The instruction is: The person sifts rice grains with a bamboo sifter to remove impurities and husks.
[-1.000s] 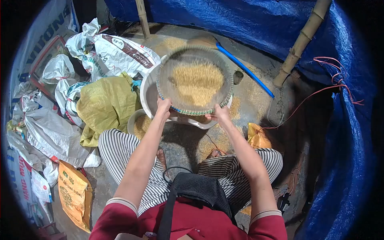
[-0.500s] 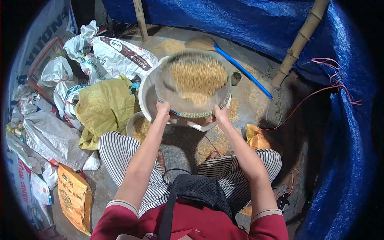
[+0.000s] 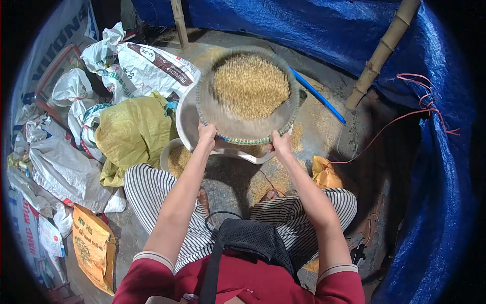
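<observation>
Both my hands grip the near rim of a round sieve (image 3: 223, 114) with a green-bound edge. My left hand (image 3: 206, 135) is closed on the rim's left part, and my right hand (image 3: 280, 142) is closed on its right part. A heap of golden grain (image 3: 251, 86), smeared by motion, sits on the mesh toward the far side. Beneath the sieve stands a large white basin (image 3: 186, 119), mostly hidden by it. A smaller pale tub (image 3: 166, 154) of grain (image 3: 178, 160) is beside the basin, left of my left wrist.
Several white sacks (image 3: 66, 167) and a yellow-green sack (image 3: 134, 131) lie at the left. An orange bag (image 3: 93, 251) is near my left knee, another (image 3: 325, 173) by my right. A blue handle (image 3: 319, 96), a bamboo pole (image 3: 382, 53) and blue tarp (image 3: 324, 25) stand beyond. Grain is scattered on the floor.
The sieve's far rim has moved up and away. The grain was stretched and spread toward the near side; now it is a rounder heap. Both hands keep their hold.
</observation>
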### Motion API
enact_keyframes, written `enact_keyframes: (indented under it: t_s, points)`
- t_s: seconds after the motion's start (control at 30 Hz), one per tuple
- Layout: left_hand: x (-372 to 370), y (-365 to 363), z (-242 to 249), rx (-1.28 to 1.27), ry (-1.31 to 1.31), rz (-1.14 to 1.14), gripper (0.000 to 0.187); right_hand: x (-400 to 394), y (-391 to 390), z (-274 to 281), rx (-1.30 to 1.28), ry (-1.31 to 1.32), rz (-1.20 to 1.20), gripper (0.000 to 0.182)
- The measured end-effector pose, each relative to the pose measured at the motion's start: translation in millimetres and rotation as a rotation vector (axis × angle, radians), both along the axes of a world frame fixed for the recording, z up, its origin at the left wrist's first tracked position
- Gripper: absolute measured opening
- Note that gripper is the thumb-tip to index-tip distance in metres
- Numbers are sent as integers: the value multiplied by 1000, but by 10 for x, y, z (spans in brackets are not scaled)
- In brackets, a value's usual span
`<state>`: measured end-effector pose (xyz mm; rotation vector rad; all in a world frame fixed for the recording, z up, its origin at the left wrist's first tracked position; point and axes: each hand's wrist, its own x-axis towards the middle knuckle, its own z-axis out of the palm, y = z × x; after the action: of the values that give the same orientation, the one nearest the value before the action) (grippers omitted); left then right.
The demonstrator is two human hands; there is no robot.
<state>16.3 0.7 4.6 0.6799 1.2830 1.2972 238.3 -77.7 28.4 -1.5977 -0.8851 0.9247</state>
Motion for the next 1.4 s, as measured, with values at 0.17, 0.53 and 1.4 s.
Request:
enact_keyframes:
  t_s: [0.17, 0.53, 1.4]
  points:
    - [11, -60, -142, -124, -56, -73, 48, -19, -86, -26, -336, 280, -36, 17]
    - [-15, 94, 182, 96, 132, -88, 37, -41, 10, 73, -4, 147, -114, 18]
    - [109, -118, 134, -115, 4, -136, 41, -6, -133, 103, -263, 260, -73, 21]
